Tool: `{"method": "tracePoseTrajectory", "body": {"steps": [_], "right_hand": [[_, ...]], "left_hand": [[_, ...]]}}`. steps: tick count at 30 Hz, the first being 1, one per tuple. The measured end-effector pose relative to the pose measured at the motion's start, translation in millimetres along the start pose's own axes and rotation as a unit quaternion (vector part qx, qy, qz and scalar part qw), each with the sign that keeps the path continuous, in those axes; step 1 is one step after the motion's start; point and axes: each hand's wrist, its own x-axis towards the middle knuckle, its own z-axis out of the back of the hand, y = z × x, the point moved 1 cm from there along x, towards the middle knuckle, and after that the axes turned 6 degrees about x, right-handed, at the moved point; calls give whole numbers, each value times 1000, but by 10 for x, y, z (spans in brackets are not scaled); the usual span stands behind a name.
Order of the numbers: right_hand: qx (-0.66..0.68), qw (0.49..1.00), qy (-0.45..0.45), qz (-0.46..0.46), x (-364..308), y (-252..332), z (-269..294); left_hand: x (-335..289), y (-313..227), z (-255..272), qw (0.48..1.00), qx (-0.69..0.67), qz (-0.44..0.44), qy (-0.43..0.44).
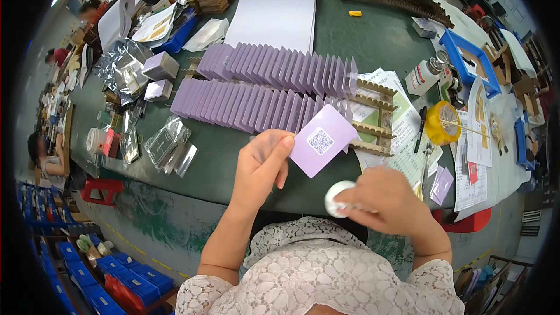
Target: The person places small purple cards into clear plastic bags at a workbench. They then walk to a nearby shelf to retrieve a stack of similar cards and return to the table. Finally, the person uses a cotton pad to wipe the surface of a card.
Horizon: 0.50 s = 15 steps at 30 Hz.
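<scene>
My left hand (261, 163) pinches a lilac card (333, 123) by its left edge, between thumb and fingers. A square black-and-white code is printed on the card's face, which is turned up toward me. Just right of and below the card, my right hand (389, 199) is closed on a round white pad (335, 199). Motion blurs this hand, and the pad's material cannot be made out. Beyond both hands, many similar lilac cards (227, 104) stand upright in two rows. They sit in a slotted rack (382, 131), whose bare bars show at the right end.
Small stacks of lilac cards (160, 67) and clear plastic packs (169, 143) lie left of the rows. White sheets (271, 9) lie behind. To the right are printed papers (402, 134), a yellow tape roll (442, 123), a white bottle (421, 77) and a blue tray (490, 84).
</scene>
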Motion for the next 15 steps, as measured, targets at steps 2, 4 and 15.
{"method": "tracePoseTrajectory", "body": {"steps": [2,4,15], "right_hand": [[-18,997,-34,-74,-138,-88,133],[-71,979,-125,-148,-258,-189,216],[-106,912,-314,-242,-720,-463,294]], "left_hand": [[10,-23,-1,1000,7,0,-4],[21,-42,-26,1000,30,-3,-5],[261,67,-881,815,504,-275,-75]]}}
